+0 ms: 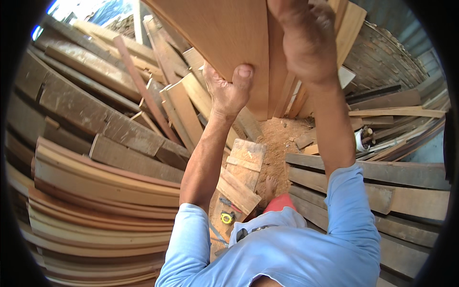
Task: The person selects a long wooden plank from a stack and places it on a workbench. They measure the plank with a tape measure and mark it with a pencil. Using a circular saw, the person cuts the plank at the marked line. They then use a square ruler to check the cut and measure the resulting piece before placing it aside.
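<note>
Left of the wide board (229, 36), long planks (110, 184) lie stacked. The left forearm slants upward to the board's left edge, where the left hand (225, 93) grasps it, thumb pressed upright on the face, fingers mostly hidden behind. Nearer the body than the board lies a yellow tape measure (226, 218). The board itself stands raised before the person. At its right side, the right arm reaches steeply up; the right hand (310, 45) is curled and blurred, its exact hold unclear. Right of the board, weathered planks (377, 179) lie in rows.
</note>
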Demonstrator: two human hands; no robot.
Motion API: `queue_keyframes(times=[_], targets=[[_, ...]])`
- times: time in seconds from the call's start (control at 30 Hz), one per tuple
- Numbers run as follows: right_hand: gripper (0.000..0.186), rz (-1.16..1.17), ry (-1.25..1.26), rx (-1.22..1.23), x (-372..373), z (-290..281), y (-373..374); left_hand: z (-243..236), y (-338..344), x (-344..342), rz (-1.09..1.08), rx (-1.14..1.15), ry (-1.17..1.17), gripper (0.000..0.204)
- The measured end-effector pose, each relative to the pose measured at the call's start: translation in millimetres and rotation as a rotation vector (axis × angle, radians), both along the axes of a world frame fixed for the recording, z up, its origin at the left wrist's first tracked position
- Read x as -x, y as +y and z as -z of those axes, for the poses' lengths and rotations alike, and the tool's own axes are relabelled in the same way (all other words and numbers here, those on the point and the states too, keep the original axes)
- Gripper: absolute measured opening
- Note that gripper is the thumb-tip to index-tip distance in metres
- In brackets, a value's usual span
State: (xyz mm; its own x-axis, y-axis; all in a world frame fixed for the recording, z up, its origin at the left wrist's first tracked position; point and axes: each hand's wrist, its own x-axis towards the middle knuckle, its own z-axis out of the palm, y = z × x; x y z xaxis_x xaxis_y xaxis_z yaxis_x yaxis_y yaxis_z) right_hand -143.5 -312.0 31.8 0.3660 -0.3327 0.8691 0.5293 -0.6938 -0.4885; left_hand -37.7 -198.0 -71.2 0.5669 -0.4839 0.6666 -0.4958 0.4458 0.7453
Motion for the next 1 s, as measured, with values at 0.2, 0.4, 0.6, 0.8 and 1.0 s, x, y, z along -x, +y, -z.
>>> queue_keyframes(times=[0.2,0.4,0.6,0.8,1.0], targets=[[0.080,0.017,0.075,-0.328,11,75,-66,66,-77,-14,0.088,-0.284,-0.189,0.075],[0.082,0.092,0.223,-0.545,14,266,-162,160,-69,8,-0.206,-0.609,-0.336,0.060],[0.085,0.047,0.250,-0.618,14,276,-196,280,97,42,-0.104,-1.059,-0.144,0.049],[0.094,0.506,0.610,-0.524,-33,301,-265,314,220,81,-0.138,-1.374,-0.009,0.049],[0.039,0.761,0.608,-0.668,-66,337,-313,317,241,118,-0.128,-1.443,0.026,0.050]])
